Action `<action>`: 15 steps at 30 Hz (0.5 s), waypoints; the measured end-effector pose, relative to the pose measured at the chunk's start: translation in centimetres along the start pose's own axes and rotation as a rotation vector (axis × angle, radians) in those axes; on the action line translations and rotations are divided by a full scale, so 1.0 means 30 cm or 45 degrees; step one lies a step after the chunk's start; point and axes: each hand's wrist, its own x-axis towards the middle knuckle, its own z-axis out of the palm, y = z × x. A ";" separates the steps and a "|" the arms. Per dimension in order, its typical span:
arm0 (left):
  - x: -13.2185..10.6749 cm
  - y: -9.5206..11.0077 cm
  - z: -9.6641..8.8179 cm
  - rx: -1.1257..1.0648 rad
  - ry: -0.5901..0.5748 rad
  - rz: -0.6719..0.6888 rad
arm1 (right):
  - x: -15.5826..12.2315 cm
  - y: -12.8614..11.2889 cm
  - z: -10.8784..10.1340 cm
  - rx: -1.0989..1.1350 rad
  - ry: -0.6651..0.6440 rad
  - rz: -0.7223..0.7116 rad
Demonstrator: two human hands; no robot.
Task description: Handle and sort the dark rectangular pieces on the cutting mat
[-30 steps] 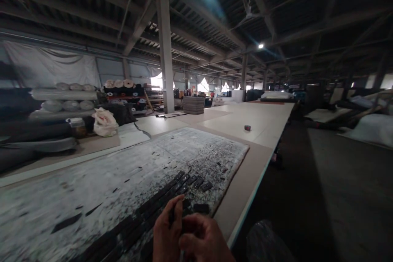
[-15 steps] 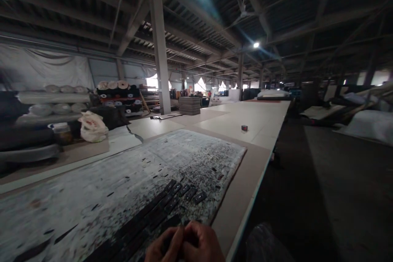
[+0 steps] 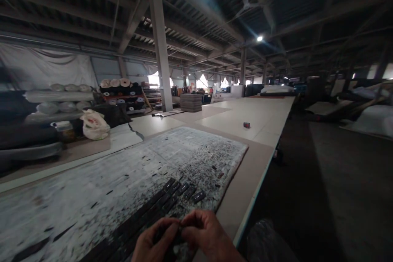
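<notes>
The left hand (image 3: 156, 239) and right hand (image 3: 206, 231) are close together by dark strips (image 3: 141, 215)

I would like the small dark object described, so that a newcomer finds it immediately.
On the long pale table, find the speckled white board. Beyond its far right corner sits the small dark object, standing alone, unlike the dark pieces clustered on the board.

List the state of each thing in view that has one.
Left hand: fingers bent, any held item unclear
Right hand: fingers bent, any held item unclear
Dark strips: lying in rows
Pale board: strewn with dark scraps
Ceiling lamp: lit
Plastic bag: bulging
White rolls: stacked
</notes>
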 end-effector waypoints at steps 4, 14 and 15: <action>-0.003 -0.003 0.036 0.179 -0.047 0.103 | -0.026 -0.010 -0.060 -0.062 -0.018 -0.031; 0.011 0.041 0.036 0.598 -0.341 0.035 | 0.002 -0.023 -0.348 -0.429 0.023 -0.007; 0.024 0.037 0.034 0.631 -0.353 0.068 | 0.025 -0.029 -0.359 -0.452 0.015 -0.013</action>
